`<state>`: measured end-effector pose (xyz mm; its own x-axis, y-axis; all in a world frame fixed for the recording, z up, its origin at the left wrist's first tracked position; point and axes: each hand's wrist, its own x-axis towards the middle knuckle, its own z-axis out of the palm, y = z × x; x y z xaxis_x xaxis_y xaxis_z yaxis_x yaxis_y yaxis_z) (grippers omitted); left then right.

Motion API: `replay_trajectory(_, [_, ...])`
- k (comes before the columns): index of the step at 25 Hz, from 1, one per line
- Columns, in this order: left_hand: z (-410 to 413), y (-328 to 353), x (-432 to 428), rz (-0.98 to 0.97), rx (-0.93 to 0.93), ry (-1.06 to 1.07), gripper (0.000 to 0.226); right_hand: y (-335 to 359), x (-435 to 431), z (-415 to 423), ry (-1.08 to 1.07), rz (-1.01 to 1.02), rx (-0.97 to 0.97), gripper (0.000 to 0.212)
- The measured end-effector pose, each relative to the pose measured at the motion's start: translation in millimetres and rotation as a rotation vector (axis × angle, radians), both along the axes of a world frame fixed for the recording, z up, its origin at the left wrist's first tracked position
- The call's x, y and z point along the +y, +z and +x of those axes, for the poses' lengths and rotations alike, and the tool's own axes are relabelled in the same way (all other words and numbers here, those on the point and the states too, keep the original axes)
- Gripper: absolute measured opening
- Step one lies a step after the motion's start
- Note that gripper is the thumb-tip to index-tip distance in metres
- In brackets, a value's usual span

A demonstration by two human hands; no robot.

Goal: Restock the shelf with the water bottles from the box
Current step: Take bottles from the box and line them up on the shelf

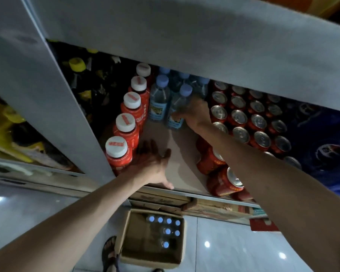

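The shelf is crossing mid-frame. At centre your right hand is gripping a blue-capped water bottle. Your left hand is spreading wide over the shelf's bare front. At bottom centre, the remaining bottles are standing in the cardboard box.

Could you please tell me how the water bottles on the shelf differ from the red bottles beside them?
The water bottles are clear with pale blue caps; the red bottles have wider white caps. The red bottles reach the shelf's front edge; the water bottles stand only at the back. Both stand upright.
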<state>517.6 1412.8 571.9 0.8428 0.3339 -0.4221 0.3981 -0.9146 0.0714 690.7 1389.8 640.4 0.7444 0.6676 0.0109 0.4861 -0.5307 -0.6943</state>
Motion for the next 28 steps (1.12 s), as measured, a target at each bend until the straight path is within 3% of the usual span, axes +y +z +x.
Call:
replay_trajectory(3, [5,2,4,-0.05,0.078,-0.004,0.133,-6,6,-3,-0.018,0.119,0.018,0.049])
replay_trajectory(13, [6,2,3,-0.063,0.11,-0.005,0.136,-9,9,-4,0.015,0.191,-0.106,0.051])
replay_trajectory(18, [7,2,4,-0.085,0.132,0.005,0.135,-14,12,-4,0.02,0.173,-0.117,0.071])
replay_trajectory(24, [6,2,7,-0.134,0.171,0.088,0.142,9,-29,-26,-0.034,0.099,0.196,0.07])
replay_trajectory(26, [3,18,-4,-0.149,0.175,0.099,0.133,19,-71,-44,-0.034,0.173,0.251,0.06])
replay_trajectory(28, [-3,33,-22,-0.143,0.043,0.055,0.099,22,-120,-72,-0.025,0.19,0.241,0.045])
